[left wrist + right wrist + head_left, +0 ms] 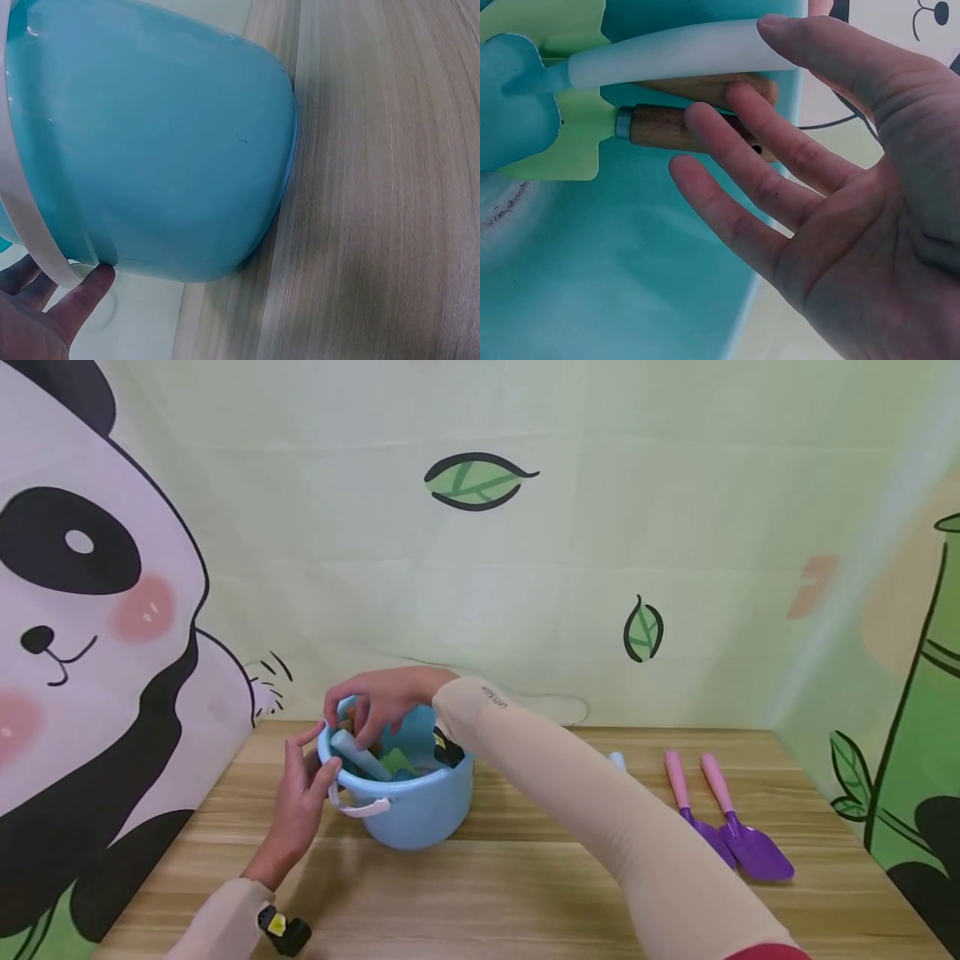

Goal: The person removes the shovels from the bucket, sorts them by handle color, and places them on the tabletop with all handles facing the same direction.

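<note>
A light-blue bucket with a white handle stands upright on the table. At its left side, my left hand holds the rim, thumb toward the front. My right hand reaches down inside over the far left rim. In the right wrist view its thumb touches the end of a blue hand trowel's pale handle, while the other visible fingers spread loosely. Beneath that trowel lies a green-bladed garden tool. Two wooden handles show there, one a darker brown handle near the fingertips. The index finger is mostly hidden.
On the right of the wood-grain table lie two purple shovels with pink handles. A light-blue tip shows behind the right forearm. A printed cloth backdrop stands behind the table.
</note>
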Motion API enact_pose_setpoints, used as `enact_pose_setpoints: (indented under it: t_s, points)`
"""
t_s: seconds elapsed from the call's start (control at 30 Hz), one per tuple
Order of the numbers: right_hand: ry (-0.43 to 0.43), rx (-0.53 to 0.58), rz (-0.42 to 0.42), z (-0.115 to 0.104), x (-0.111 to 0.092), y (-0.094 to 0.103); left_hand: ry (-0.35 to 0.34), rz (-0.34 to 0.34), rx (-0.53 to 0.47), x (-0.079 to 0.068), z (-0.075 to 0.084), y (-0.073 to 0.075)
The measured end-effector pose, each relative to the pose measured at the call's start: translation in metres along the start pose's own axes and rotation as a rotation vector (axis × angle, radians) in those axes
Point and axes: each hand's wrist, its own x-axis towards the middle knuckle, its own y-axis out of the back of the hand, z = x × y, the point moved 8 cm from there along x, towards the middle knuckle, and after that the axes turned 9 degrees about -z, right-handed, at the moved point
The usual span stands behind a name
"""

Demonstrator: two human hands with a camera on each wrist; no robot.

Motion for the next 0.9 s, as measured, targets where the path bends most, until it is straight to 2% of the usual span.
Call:
enact_pose_setpoints:
  t_s: [0.4, 0.9]
  points:
    - [0.001, 0.002, 0.043, -0.0029, 0.0001, -0.0037, -0.020, 0.001, 0.005, -0.0004, -0.0004, 0.0005]
    - [-0.037, -0.102, 0.079, -0.0085, 0.0067, -0.0026, -0.002, -0.009, 0.001, -0.0009, -0.0005, 0.0006]
